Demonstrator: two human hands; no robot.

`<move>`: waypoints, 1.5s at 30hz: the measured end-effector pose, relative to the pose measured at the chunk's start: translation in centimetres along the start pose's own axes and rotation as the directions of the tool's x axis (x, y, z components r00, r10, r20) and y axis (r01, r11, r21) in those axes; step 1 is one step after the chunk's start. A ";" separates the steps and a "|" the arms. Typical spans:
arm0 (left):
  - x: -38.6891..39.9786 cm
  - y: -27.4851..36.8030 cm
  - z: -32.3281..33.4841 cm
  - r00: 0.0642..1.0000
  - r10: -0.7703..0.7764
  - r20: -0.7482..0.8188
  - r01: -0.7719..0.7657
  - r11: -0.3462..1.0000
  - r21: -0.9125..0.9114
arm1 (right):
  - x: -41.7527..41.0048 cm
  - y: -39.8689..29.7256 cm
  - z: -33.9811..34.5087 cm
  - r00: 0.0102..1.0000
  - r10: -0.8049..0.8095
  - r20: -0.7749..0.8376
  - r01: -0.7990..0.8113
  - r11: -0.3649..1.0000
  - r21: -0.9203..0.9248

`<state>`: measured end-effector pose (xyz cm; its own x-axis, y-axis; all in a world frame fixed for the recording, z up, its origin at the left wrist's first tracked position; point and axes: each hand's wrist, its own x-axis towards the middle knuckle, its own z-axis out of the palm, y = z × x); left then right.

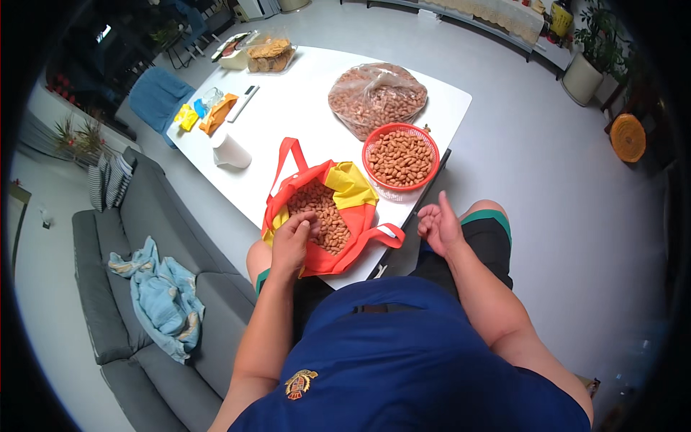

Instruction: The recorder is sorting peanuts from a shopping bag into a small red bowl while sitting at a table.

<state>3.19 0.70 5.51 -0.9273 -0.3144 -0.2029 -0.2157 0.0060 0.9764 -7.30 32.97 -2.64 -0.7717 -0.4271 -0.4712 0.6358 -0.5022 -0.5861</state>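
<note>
My left hand [296, 237] is over the mouth of a red and yellow fabric bag [356, 218], its fingers curled above the shelled nuts [329, 232] inside; whether it holds any of them cannot be told. My right hand [440, 224] is raised beyond the table's edge, above my thigh, with fingers half curled, thumb up and nothing visible in it. A red plastic basket [435, 162] full of the same reddish-brown nuts stands near the table's right edge. Behind it lies a large clear plastic bag of nuts [378, 97].
On the white table [291, 108] are a white cup [230, 151], a remote control [243, 103], crumpled orange [218, 114] and yellow [187, 117] wrappers, and a clear container of food [270, 55]. A grey sofa [173, 216] stands at left, a blue chair [159, 100] at the far side.
</note>
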 end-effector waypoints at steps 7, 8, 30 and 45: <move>-3.4 1.0 -0.7 0.990 -0.065 -0.128 0.068 0.997 0.023 | 1.9 0.6 -0.3 0.998 -0.041 -0.050 0.017 0.913 -0.407; -3.9 1.3 -0.3 0.985 -0.079 -0.155 0.088 0.994 0.057 | 2.0 0.8 -0.6 0.998 -0.040 -0.038 0.021 0.914 -0.404; -6.3 -1.8 -3.9 0.950 -0.078 -0.304 0.047 0.993 -0.108 | 1.2 2.2 0.3 0.990 -0.030 -0.135 -0.052 0.823 -0.566; -5.6 -5.4 -6.2 0.924 -0.128 -0.360 0.053 0.976 -0.212 | 2.1 -5.7 1.8 0.973 -0.084 -0.213 0.015 0.951 -0.309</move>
<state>11.44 -3.41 1.84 -0.7189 -0.6334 -0.2863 -0.1948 -0.2118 0.9577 -12.48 33.56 0.89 -0.8078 -0.2135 -0.5494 0.5889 -0.2512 -0.7682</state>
